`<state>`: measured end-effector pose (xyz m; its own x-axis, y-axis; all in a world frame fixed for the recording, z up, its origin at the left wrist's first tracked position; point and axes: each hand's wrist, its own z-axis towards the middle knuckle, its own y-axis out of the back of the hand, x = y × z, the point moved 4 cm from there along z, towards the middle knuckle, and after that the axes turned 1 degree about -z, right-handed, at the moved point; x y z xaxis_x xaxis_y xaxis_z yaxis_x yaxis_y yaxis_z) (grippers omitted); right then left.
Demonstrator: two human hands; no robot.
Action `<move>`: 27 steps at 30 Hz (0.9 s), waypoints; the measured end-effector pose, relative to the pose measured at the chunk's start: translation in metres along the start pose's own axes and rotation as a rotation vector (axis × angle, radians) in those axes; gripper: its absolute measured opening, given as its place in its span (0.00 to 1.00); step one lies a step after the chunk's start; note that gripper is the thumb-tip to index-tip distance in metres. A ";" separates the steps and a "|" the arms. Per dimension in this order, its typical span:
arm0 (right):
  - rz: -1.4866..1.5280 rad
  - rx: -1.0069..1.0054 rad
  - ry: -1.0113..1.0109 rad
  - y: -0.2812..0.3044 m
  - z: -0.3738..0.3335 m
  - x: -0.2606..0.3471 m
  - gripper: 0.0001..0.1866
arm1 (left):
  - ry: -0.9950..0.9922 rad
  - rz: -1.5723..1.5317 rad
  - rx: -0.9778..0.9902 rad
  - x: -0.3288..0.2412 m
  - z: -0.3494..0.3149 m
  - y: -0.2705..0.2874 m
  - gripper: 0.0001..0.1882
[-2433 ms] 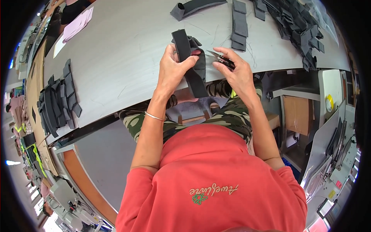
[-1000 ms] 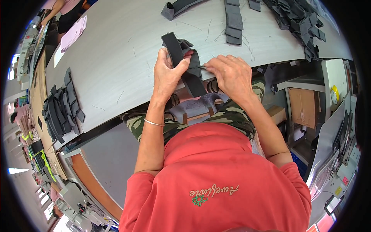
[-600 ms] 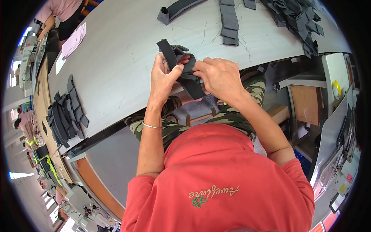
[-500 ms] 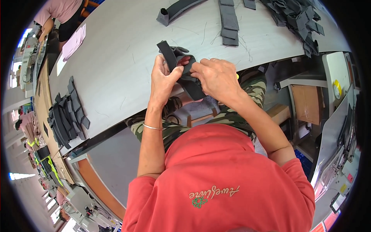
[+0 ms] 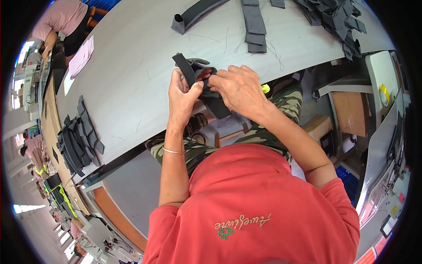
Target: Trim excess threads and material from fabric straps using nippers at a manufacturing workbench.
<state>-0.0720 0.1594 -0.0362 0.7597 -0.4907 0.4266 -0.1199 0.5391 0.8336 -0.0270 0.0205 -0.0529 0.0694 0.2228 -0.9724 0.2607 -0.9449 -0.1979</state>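
Between my hands, over the table's near edge, is a dark grey fabric strip [image 5: 215, 105], folded and partly opened into a loop. My left hand [image 5: 184, 94] grips its left side, thumb on the near face and fingers behind. My right hand [image 5: 241, 90] is closed on the strip's right side, with its fingertips bent into the folds. Fingers of the left hand show through the opening in the cloth. What exactly the right fingertips pinch is hidden by the hand.
On the grey table [image 5: 127, 88] lie a curved fabric band [image 5: 198, 15], a stack of flat strips [image 5: 255, 31], a tangled heap of dark pieces [image 5: 334, 22] at far right and a strip pile [image 5: 79, 138] at left. Loose threads are scattered about. A person [image 5: 61, 22] stands at far left.
The view has shifted slightly. Both hands keep their hold on the fabric strip, and the right fingers have moved a little in its folds.
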 end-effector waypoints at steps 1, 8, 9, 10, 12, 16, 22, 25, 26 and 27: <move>-0.006 -0.006 0.004 0.000 0.000 0.000 0.03 | -0.005 -0.006 0.002 0.000 0.001 -0.001 0.17; 0.018 -0.017 -0.005 -0.002 -0.002 -0.003 0.04 | -0.002 0.025 0.002 0.001 0.000 -0.001 0.21; 0.022 -0.042 0.006 -0.002 -0.002 -0.003 0.04 | -0.003 0.025 0.003 0.001 0.001 -0.001 0.21; 0.027 -0.066 0.017 -0.002 -0.003 -0.002 0.04 | 0.000 0.008 -0.005 0.002 0.001 0.001 0.19; 0.017 -0.078 0.047 0.001 -0.001 -0.001 0.04 | 0.002 -0.008 -0.012 0.001 0.002 0.001 0.17; 0.019 -0.093 0.081 -0.001 -0.002 -0.001 0.04 | -0.017 0.006 -0.013 0.003 0.001 0.001 0.17; 0.030 -0.067 -0.004 -0.005 -0.006 -0.003 0.03 | -0.017 0.028 -0.027 0.006 -0.002 0.001 0.17; 0.175 -0.079 -0.201 0.007 -0.009 -0.014 0.07 | -0.020 -0.011 -0.027 0.004 -0.003 0.002 0.17; 0.172 -0.080 -0.195 0.013 -0.011 -0.015 0.07 | -0.023 -0.041 -0.024 0.002 -0.003 0.003 0.17; 0.365 -0.071 -0.341 0.016 -0.015 -0.023 0.10 | -0.029 -0.045 -0.026 0.000 -0.003 0.003 0.17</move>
<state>-0.0817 0.1892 -0.0377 0.4233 -0.4508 0.7859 -0.2859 0.7566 0.5880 -0.0229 0.0186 -0.0529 0.0293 0.2574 -0.9659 0.2875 -0.9276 -0.2385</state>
